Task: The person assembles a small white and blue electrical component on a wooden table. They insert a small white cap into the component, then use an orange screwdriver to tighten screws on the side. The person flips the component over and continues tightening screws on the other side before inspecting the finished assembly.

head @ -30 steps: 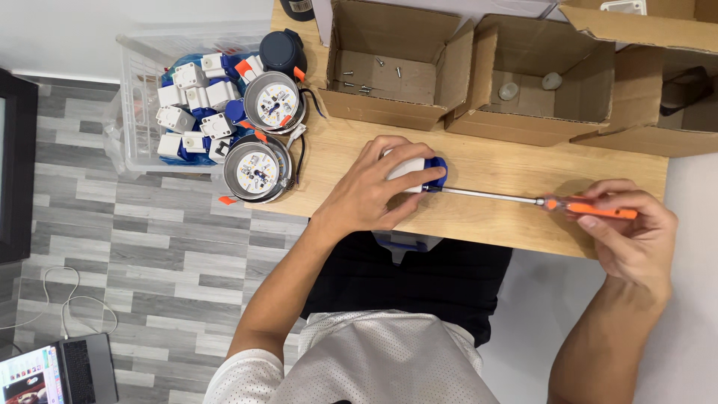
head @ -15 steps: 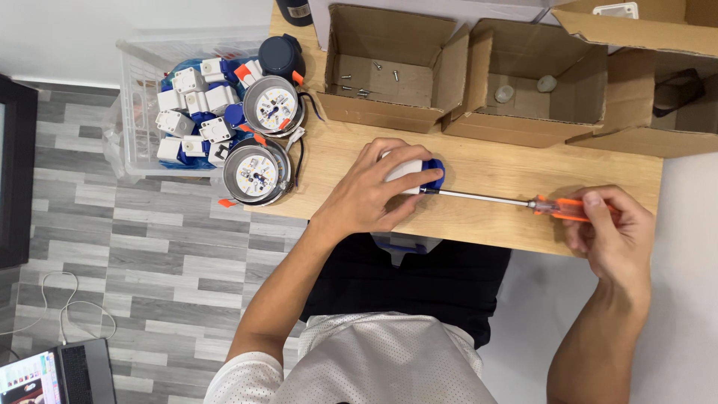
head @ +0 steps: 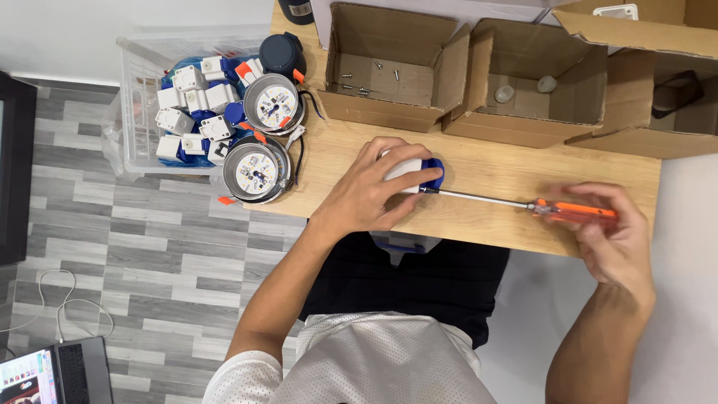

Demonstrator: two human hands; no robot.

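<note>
My left hand [head: 374, 191] presses down on a small white and blue part [head: 417, 172] lying on the wooden table [head: 486, 172]. My right hand [head: 609, 239] grips the orange handle of a long screwdriver [head: 572, 212]. Its metal shaft runs left across the table and its tip meets the blue end of the part. Another white and blue part [head: 404, 243] lies on my lap at the table's near edge.
Open cardboard boxes stand along the table's far side: one with loose screws [head: 381, 71], one with small white caps [head: 535, 86]. Two round metal units [head: 258, 168] sit at the table's left end. A clear bin [head: 142, 97] of white and blue parts stands beside it. A laptop [head: 52, 374] lies on the floor.
My right hand has shifted on the screwdriver handle, turning it. My left hand and the part have stayed in place.
</note>
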